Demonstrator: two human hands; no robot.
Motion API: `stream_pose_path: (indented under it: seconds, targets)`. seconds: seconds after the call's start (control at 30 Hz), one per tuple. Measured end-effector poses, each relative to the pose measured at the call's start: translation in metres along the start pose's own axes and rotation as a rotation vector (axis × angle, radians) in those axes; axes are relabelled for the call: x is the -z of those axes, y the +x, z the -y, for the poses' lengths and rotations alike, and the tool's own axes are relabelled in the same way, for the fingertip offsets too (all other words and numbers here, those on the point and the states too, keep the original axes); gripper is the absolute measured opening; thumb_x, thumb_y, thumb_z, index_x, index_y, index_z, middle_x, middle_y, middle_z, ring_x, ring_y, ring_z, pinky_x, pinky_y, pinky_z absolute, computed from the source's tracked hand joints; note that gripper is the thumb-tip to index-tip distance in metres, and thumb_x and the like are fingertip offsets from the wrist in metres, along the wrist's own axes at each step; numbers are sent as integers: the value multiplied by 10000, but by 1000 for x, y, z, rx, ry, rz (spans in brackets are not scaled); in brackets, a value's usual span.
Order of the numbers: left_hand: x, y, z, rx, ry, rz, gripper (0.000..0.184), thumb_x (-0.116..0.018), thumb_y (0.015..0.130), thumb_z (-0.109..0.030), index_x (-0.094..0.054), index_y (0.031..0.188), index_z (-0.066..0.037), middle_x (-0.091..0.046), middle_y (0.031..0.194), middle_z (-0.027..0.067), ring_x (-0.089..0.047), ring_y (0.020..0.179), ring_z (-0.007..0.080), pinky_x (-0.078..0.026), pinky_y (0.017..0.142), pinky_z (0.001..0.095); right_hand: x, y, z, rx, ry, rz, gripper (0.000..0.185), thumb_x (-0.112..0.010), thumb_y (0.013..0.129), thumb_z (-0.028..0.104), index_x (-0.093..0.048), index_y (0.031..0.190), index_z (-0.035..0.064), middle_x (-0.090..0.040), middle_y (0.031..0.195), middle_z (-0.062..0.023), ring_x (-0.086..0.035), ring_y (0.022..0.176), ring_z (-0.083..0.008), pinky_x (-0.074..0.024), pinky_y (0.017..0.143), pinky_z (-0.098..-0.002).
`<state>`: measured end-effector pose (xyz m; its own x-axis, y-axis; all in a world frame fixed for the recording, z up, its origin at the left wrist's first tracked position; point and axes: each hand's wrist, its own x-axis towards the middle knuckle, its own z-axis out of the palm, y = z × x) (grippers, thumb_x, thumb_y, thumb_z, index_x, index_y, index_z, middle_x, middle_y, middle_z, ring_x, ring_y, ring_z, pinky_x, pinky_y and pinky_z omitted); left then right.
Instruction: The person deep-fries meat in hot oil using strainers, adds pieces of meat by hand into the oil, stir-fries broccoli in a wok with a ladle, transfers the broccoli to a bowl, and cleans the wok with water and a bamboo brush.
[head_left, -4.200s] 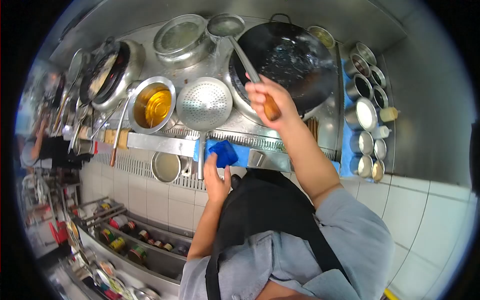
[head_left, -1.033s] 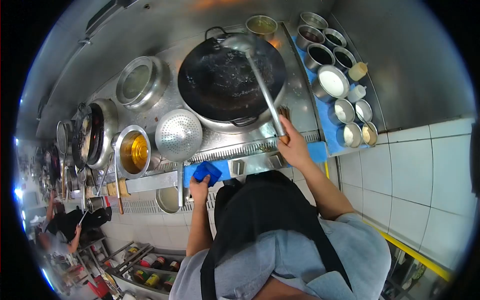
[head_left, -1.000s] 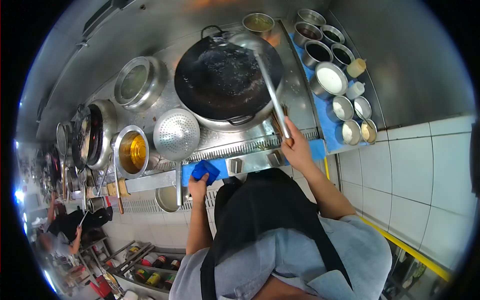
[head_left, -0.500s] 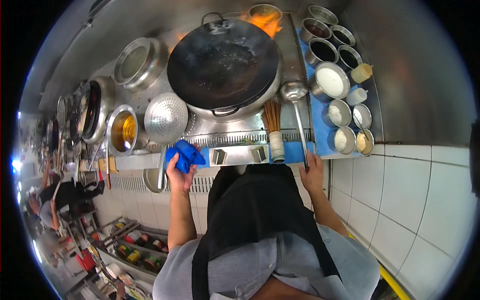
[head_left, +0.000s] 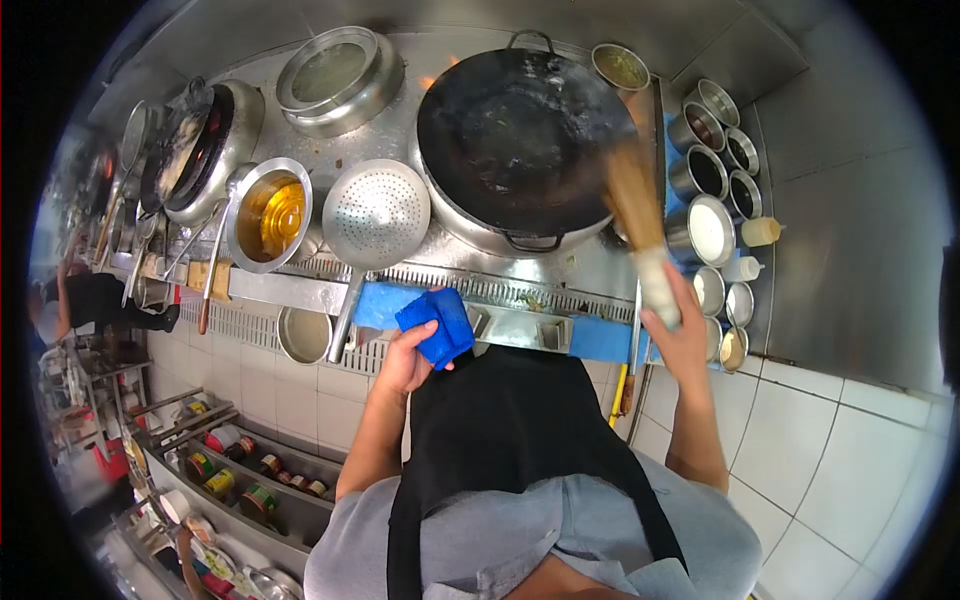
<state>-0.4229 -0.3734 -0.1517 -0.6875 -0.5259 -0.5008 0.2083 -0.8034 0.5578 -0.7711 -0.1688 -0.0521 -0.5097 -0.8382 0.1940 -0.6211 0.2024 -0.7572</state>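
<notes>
A folded blue cloth [head_left: 437, 328] is gripped in my left hand [head_left: 405, 360] at the counter's front edge. My right hand [head_left: 682, 325] is closed on the pale wrapped handle of a bamboo brush [head_left: 657, 280], whose bristles are blurred and point up beside the wok's right rim. The large black wok [head_left: 520, 140] sits on the burner with a wet, shiny inside, and small flames show behind its left rim. Behind the brush the ladle lies at the counter edge, mostly hidden, its wooden handle end [head_left: 627, 393] sticking out below.
A perforated skimmer [head_left: 376, 215] and a pot of yellow oil [head_left: 270, 215] stand left of the wok, a lidded pot [head_left: 340, 82] behind them. Seasoning containers [head_left: 711, 230] line the right side. Another person [head_left: 95, 305] is at the far left. Shelves with cans [head_left: 245, 485] are lower left.
The ladle has left my right hand, which has taken up the brush and raised it to the wok's right side. My left hand still holds the cloth. The view has shifted.
</notes>
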Motion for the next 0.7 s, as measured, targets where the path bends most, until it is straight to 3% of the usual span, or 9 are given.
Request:
stream_pose_path:
  seconds: [0.03,0.1,0.13,0.23,0.3,0.4,0.47,0.53,0.7]
  targets:
    - [1,-1,-5,-17,2,18,510,-676,928,-235,-521,1377,-51,-672,1136,147,-713,878,270,-608,557,377,-4,34,1,210,-255,62,661,-756,852,179,-532,1470,113,-652,1187,-160,-673,828,-304,-562,824,-391]
    - [20,7,-5,22,-23,10,518,-685,920,-229,-527,1372,-31,-672,1126,137,-711,867,260,-602,564,383,-44,105,2,-9,-276,332,606,-777,811,264,-622,1387,160,-675,1195,-195,-686,955,-387,-528,946,-415]
    - [26,10,-4,33,-39,-6,514,-686,919,-224,-530,1367,-27,-672,1123,135,-710,861,260,-599,562,387,-80,145,-26,90,-278,380,580,-751,823,319,-631,1372,178,-702,1195,-195,-684,1061,-381,-529,957,-418]
    - [30,4,-13,23,-44,-22,491,-690,915,-202,-545,1348,-22,-670,1135,125,-705,896,258,-602,630,401,-183,217,-26,-189,-180,166,602,-739,809,357,-625,1371,173,-704,1193,-205,-679,1097,-380,-532,953,-427]
    - [38,1,-23,-10,-45,-34,475,-695,911,-185,-553,1333,-21,-666,1151,120,-697,946,256,-602,717,410,-206,214,-3,-242,-270,210,620,-733,808,357,-606,1391,186,-707,1150,-233,-681,1076,-398,-541,929,-438]
    - [68,-5,-18,-105,-102,-111,470,-707,896,-152,-559,1322,-19,-654,1198,106,-662,1082,252,-551,947,422,-155,167,22,-58,-271,514,662,-756,816,288,-566,1442,192,-698,1196,-225,-685,1089,-389,-540,953,-429]
    - [82,-5,-23,-124,-102,-174,497,-706,885,-180,-553,1330,-21,-650,1199,108,-645,1110,258,-535,957,425,-100,144,30,18,-413,574,676,-763,804,261,-564,1447,201,-701,1209,-203,-692,1082,-380,-542,970,-436]
    - [91,-5,-32,-90,-132,-212,510,-700,878,-190,-552,1334,-16,-648,1200,107,-636,1115,255,-516,966,411,-70,156,20,-204,-709,616,674,-755,802,269,-568,1446,204,-712,1184,-194,-694,1081,-368,-540,981,-441]
    - [86,22,-51,-67,-118,-137,488,-715,880,-116,-562,1330,-3,-654,1214,116,-649,1123,254,-521,1000,415,-128,246,-2,-306,-755,326,571,-685,822,330,-604,1386,300,-737,1127,-136,-697,1066,-349,-550,922,-463]
